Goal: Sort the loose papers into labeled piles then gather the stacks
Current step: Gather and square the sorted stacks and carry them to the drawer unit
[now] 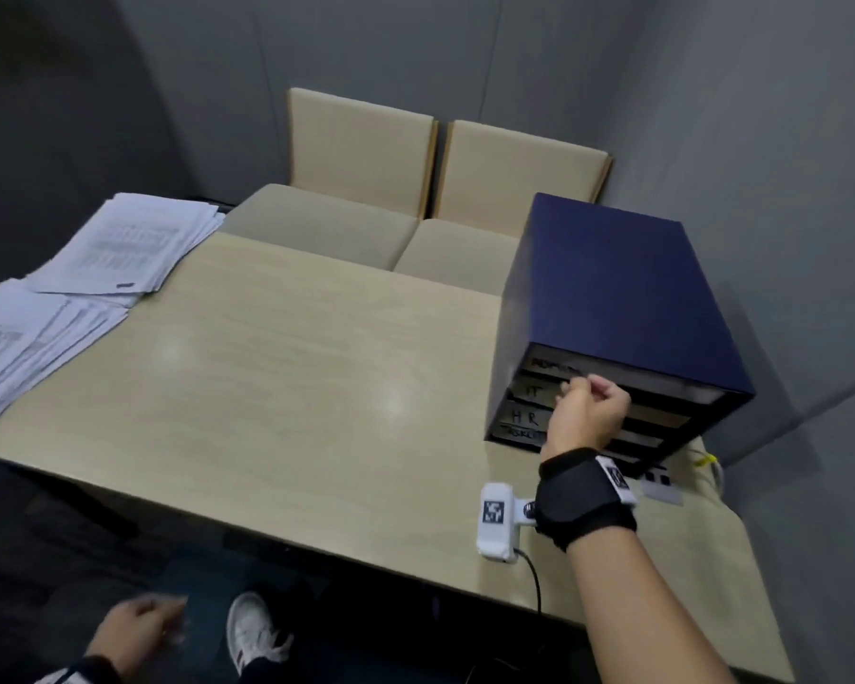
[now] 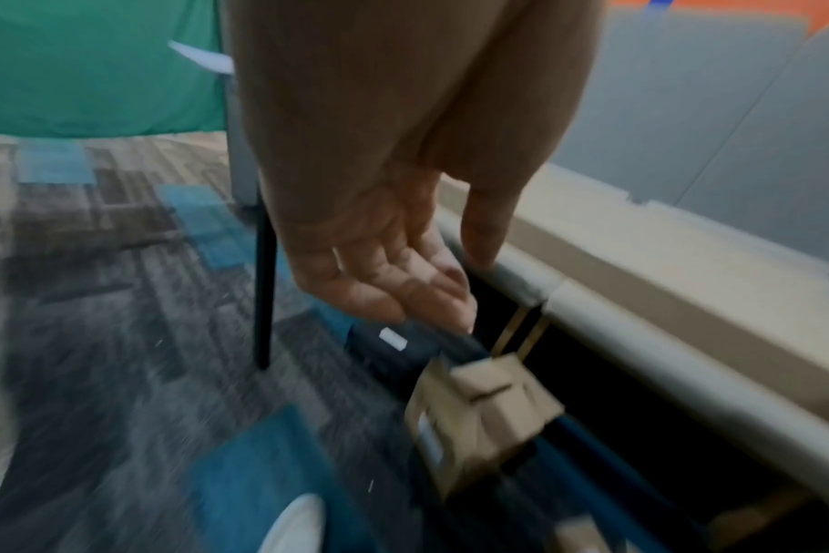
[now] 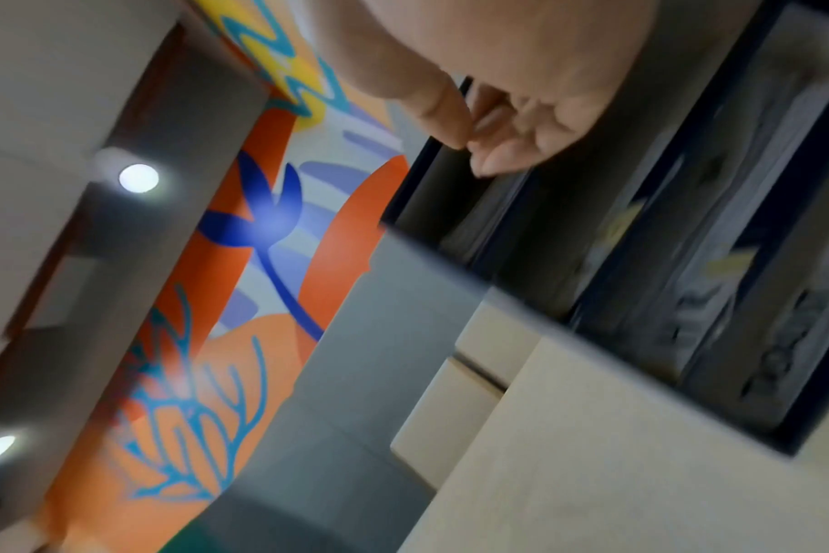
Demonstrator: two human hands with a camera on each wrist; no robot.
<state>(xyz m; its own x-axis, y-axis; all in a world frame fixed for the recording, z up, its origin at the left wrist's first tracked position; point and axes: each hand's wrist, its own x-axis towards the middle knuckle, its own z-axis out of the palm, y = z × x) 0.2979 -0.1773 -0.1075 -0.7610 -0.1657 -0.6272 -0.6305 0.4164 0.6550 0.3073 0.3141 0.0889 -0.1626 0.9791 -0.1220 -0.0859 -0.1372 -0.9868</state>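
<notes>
Loose printed papers lie in two spread piles at the table's left edge, a far pile [image 1: 119, 249] and a near pile [image 1: 16, 348]. A dark blue drawer cabinet [image 1: 623, 288] stands at the right, its drawer fronts hand-labelled, among them "IT" [image 1: 534, 391] and "HR" [image 1: 524, 417]. My right hand [image 1: 583, 392] is at the upper drawer fronts, fingers curled and thumb against them. In the right wrist view the right hand [image 3: 469, 149] shows nothing between thumb and fingers, close to the cabinet [image 3: 687, 262]. My left hand [image 1: 169, 619] hangs below the table edge, and in its wrist view the left hand [image 2: 431, 284] is loosely curled and holds nothing.
The light wooden table [image 1: 292, 362] has bare surface between papers and cabinet. Two beige chairs [image 1: 366, 140] stand behind it against grey walls. A small cardboard box [image 2: 479, 411] sits on the carpet under the table. My white shoe [image 1: 253, 629] is near the front edge.
</notes>
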